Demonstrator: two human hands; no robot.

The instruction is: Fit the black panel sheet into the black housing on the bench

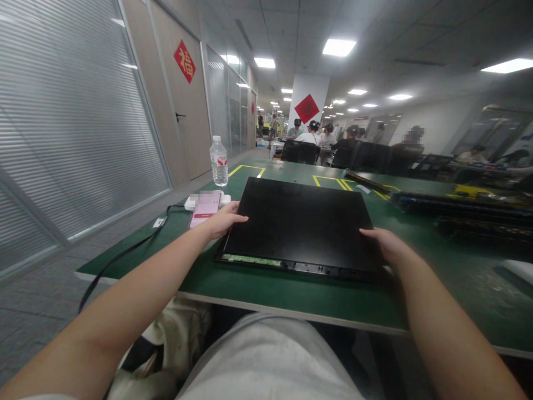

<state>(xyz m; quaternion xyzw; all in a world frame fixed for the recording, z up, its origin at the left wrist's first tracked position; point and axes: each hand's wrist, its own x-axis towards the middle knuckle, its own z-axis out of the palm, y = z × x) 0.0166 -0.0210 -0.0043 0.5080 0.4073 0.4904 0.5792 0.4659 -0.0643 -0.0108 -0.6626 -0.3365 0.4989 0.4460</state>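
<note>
Both hands grip a flat black panel (297, 222) by its side edges: the left hand (220, 220) is curled over the left edge, the right hand (385, 244) wraps the right edge near the front corner. It lies flat on a green table (291, 289), close to the near rim, with a strip of green circuit board (252, 259) showing along its front edge.

At ten o'clock from the panel, just beside the left hand, a pink phone (205, 209) rests against a white charger block (195, 201), and a black cable (125, 253) runs off the table's left edge. At eleven o'clock stands a clear water bottle (219, 161), upright and capped, mostly empty as far as I can tell. Yellow tape lines (333, 180) mark the far side. At two o'clock, dark panels (462, 208) lie stacked, well apart. A bare grey floor runs along the glass wall on the left. Seated people (312, 133) work at twelve o'clock, far back.
</note>
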